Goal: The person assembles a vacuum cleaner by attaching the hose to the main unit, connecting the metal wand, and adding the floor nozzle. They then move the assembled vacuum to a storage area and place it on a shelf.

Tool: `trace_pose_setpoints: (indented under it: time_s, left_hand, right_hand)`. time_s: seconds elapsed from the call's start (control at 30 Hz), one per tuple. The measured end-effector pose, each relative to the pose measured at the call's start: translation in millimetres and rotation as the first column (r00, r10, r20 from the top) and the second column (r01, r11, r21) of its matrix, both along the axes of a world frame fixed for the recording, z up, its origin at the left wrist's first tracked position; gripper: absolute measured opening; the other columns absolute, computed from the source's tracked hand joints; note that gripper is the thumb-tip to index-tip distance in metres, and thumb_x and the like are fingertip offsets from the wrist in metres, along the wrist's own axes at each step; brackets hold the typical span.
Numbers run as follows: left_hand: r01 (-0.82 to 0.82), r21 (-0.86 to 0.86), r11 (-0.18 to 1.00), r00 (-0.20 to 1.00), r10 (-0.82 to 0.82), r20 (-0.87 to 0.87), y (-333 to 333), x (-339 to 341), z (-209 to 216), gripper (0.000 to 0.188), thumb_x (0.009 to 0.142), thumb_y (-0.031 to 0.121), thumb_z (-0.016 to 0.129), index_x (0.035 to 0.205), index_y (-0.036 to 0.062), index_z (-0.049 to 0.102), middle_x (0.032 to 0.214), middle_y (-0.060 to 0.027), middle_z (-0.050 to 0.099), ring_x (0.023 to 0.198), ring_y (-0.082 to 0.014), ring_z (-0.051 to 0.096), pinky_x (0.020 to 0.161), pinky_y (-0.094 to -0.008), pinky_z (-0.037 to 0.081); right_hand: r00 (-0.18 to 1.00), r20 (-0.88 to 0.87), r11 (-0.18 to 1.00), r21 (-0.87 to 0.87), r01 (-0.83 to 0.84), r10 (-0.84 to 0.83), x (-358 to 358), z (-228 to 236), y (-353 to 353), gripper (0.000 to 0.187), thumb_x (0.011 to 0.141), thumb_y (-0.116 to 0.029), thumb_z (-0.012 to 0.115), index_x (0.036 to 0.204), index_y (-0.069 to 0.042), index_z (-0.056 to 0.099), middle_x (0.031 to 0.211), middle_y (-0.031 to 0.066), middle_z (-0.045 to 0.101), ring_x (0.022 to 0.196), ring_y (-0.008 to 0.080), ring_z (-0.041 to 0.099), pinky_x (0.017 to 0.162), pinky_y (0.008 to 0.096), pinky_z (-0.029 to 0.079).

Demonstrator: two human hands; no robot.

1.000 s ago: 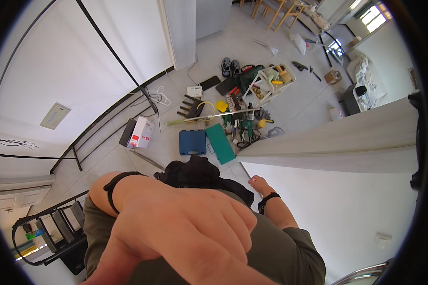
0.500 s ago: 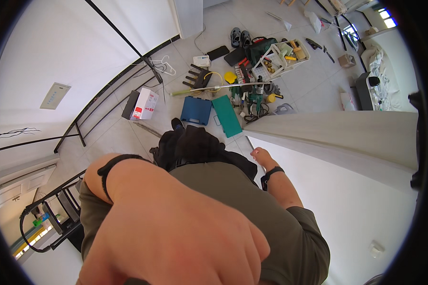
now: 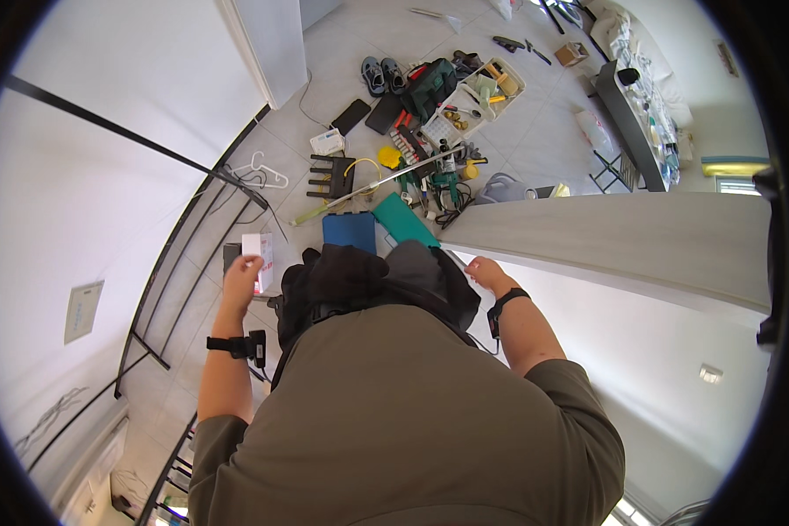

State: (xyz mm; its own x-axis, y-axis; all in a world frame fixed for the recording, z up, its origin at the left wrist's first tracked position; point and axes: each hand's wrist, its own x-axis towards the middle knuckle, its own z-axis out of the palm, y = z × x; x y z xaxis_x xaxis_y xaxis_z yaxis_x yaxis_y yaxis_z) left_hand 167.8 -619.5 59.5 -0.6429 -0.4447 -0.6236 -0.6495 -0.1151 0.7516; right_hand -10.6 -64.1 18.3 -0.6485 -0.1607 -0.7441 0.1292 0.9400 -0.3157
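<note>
My left hand (image 3: 241, 277) hangs at my left side, fingers loosely bent and a little apart, with nothing visible in it. In the picture it overlaps a white-and-red box (image 3: 263, 254) on the floor; I see no grip on the box. My right hand (image 3: 489, 273) hangs beside my right hip near the white wall, its fingers loosely curled with no object showing. Each wrist wears a black strap with a small device. Ahead of my feet lie a blue case (image 3: 349, 231) and a green case (image 3: 406, 219), partly hidden by my dark clothing.
Beyond the cases, tools, a long pole (image 3: 377, 184), a black router (image 3: 330, 176) and a white basket (image 3: 473, 103) crowd the floor. Shoes (image 3: 383, 77) stand farther off. A black rail (image 3: 140, 96) runs along the left; a pale wall edge (image 3: 605, 245) juts from the right.
My left hand has dropped from close in front of the camera to my left side. My view has shifted, moving the floor things leftward in the picture. My right hand stays by my hip.
</note>
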Motion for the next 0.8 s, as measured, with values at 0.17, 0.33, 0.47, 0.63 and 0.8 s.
trace_pose_setpoints:
  time_s: [0.17,0.33,0.47,0.63,0.8]
  left_hand:
    - [0.516,-0.206,0.832,0.844,-0.452,0.288,-48,19,-61,0.04,0.079,0.034,0.066,0.099,-0.0009,0.063,0.089,-0.0182,0.067,0.086,-0.0295,0.064,0.076,-0.0371,0.05]
    - [0.737,-0.234,0.634,0.663,-0.613,0.429,-80,-15,-80,0.046,0.079,0.036,0.065,0.106,-0.0004,0.062,0.099,-0.0223,0.065,0.096,-0.0353,0.062,0.083,-0.0403,0.048]
    - [0.623,-0.201,0.756,0.778,-0.575,0.253,-92,-64,-81,0.044,0.081,0.033,0.062,0.108,-0.0011,0.061,0.091,-0.0171,0.067,0.085,-0.0264,0.064,0.077,-0.0354,0.049]
    - [0.518,-0.102,0.849,0.846,-0.491,0.208,-116,-141,-82,0.038,0.083,0.031,0.061,0.109,0.0023,0.062,0.08,-0.0105,0.066,0.071,-0.0179,0.062,0.064,-0.0313,0.048]
    - [0.678,-0.176,0.713,0.727,-0.616,0.303,-140,-261,-91,0.035,0.082,0.028,0.063,0.107,0.0024,0.063,0.079,-0.0088,0.066,0.071,-0.0171,0.062,0.064,-0.0306,0.049]
  right_hand:
    - [0.982,-0.081,0.984,-0.073,0.164,-0.17,-19,21,-46,0.027,0.078,-0.028,0.062,0.088,-0.003,0.066,0.078,0.0095,0.066,0.072,0.0219,0.062,0.068,0.0339,0.048]
    - [0.973,-0.124,0.981,-0.045,0.191,-0.195,-33,25,-70,0.024,0.078,-0.025,0.066,0.088,-0.003,0.064,0.072,0.0068,0.064,0.063,0.0171,0.06,0.06,0.0299,0.047]
    - [0.99,-0.048,0.991,0.003,0.135,-0.135,-64,20,-98,0.035,0.078,-0.036,0.064,0.093,-0.004,0.065,0.091,0.0137,0.067,0.089,0.03,0.062,0.079,0.04,0.048]
    - [0.97,-0.13,0.977,-0.03,-0.21,0.205,-150,-6,-130,0.032,0.08,-0.033,0.062,0.093,-0.004,0.065,0.089,0.0147,0.065,0.089,0.0328,0.061,0.079,0.0416,0.048]
    - [0.777,-0.285,0.818,0.047,-0.574,0.562,-269,-68,-159,0.021,0.079,-0.025,0.056,0.084,-0.009,0.068,0.088,0.0142,0.065,0.089,0.0312,0.063,0.076,0.0429,0.051]
